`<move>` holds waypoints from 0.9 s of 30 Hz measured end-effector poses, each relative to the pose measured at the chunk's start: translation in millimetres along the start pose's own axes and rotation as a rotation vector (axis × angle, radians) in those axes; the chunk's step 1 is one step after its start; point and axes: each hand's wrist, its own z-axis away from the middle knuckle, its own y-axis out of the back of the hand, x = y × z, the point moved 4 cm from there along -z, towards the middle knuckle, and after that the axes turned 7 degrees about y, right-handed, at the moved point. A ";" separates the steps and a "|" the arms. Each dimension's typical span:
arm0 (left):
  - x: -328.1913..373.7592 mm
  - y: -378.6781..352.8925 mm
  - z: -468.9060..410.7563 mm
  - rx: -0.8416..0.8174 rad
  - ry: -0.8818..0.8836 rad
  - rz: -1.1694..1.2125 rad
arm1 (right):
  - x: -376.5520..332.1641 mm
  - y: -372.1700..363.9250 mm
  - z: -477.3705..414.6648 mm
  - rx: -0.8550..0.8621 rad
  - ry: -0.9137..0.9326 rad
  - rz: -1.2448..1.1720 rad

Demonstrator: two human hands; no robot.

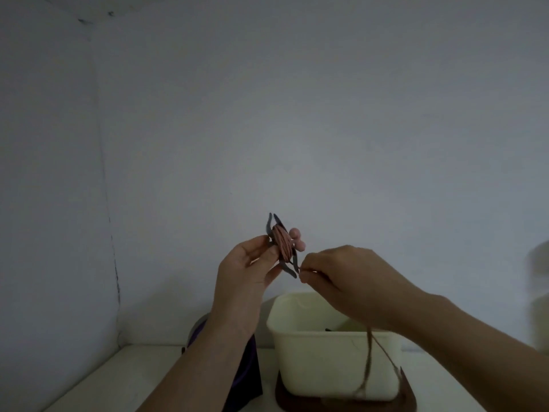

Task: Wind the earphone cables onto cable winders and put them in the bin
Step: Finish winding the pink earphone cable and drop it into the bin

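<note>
Just below frame centre: the cable winder (287,269) is held up in front of the wall, above and to the left of the bin (326,361).
Winder axis: its long axis runs nearly upright, tilted from upper left to lower right, and the dark flaps splay out at both ends.
Wound cable: pink earphone cable (282,242) is wrapped around the winder's middle. The two earbuds (297,237) stick out on its right side.
Left hand: the left hand (246,272) grips the winder from the left, with thumb and fingers closed on its edge.
Right hand: the right hand (347,278) is just right of the winder's lower end, its fingertips (303,272) pinched together on the cable.
Loose tail: the unwound length (370,358) hangs from under the right hand, down across the bin's front wall towards the dark base (297,402).
Key relation: the winder lies to the left of the pinching hand and slightly above it, so the next turn likely carries the cable across the upright axis.
Nearer hand: the right hand is closer to the bin, almost directly over it.
Stage: winding looks partly done and the winder is not yet in the bin.
Elsewhere: a dark purple item (246,376) stands left of the bin on the pale table (118,376).
</note>
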 end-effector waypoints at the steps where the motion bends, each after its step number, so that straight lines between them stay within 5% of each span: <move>1: 0.2 2.1 -0.9 0.047 -0.043 -0.099 | -1.3 5.6 -0.6 -0.006 0.015 0.032; 4: 3.9 1.5 0.2 0.083 -0.211 -0.475 | -0.3 23.8 -3.5 -0.024 0.020 0.090; 8: 4.1 -4.9 6.0 -0.086 -0.224 -0.621 | 14.4 47.2 -9.5 -0.026 -0.030 0.160; 17: 12.1 -6.7 6.5 -0.326 -0.086 -0.400 | 45.0 55.0 -7.1 0.101 -0.072 -0.467; 27: 19.7 -4.3 4.8 -0.266 -0.038 -0.412 | 34.9 68.0 -3.9 0.184 -0.039 -0.585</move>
